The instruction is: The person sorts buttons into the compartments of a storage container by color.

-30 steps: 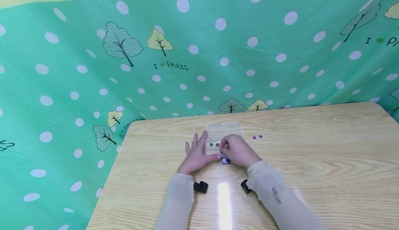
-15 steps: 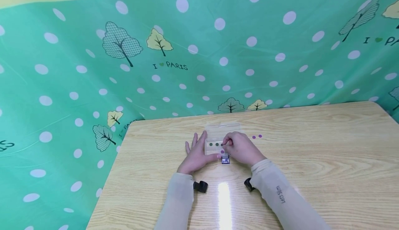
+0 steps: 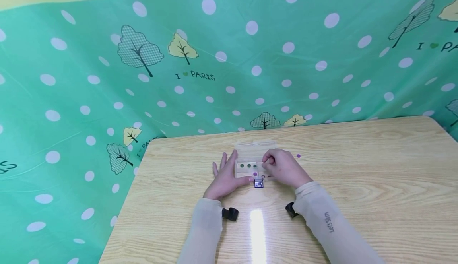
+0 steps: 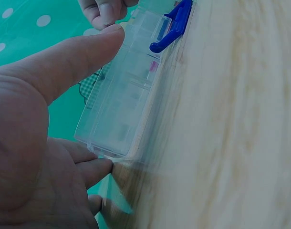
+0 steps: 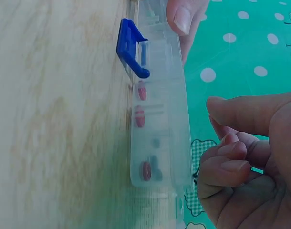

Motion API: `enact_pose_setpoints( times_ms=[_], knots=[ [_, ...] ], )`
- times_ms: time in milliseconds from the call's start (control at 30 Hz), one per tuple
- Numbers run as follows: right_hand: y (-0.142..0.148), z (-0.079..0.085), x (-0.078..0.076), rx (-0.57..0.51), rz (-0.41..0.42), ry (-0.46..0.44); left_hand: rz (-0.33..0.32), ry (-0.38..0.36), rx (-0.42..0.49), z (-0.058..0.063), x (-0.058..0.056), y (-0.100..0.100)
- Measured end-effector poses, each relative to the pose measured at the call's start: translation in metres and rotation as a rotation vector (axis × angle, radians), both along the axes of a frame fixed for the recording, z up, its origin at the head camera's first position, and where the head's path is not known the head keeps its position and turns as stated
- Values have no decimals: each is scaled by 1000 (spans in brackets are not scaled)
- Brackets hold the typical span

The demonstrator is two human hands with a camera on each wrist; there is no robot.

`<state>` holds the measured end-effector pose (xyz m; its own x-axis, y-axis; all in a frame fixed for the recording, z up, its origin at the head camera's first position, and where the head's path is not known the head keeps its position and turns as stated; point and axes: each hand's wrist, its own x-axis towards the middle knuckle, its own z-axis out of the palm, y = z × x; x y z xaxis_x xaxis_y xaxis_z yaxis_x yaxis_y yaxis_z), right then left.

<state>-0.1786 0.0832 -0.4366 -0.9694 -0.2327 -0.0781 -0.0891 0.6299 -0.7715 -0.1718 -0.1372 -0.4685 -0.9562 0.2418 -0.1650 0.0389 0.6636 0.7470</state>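
A clear plastic compartment box (image 3: 240, 173) lies on the table with its lid (image 3: 255, 150) folded back behind it. My left hand (image 3: 226, 183) steadies it, fingers spread straight along the left end and thumb at the front rim. Small round pill-like pieces sit inside, green ones (image 3: 249, 165) behind and a purple one (image 3: 255, 174) in front. Through the wall in the right wrist view, several reddish pieces (image 5: 140, 117) and some dark ones show. My right hand (image 3: 284, 169) is over the box's right part, fingers curled and thumb near the index finger; I cannot tell whether it pinches a piece.
A blue latch (image 3: 259, 183) sticks out at the box's front. One purple piece (image 3: 298, 156) lies on the wooden table (image 3: 358, 184) to the right of the box. A green dotted cloth (image 3: 222, 97) hangs behind the table.
My right hand has moved rightward along the box, from its middle to its right part, uncovering a purple and a green piece. One loose purple piece is no longer seen. The left hand has stayed put.
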Motion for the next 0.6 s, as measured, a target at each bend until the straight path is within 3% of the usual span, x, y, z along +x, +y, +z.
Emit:
enact_pose_setpoints(
  times_ms=[600],
  knots=[
    [25, -4, -1, -29, -67, 28, 22, -12, 27, -1, 1, 1]
  ],
)
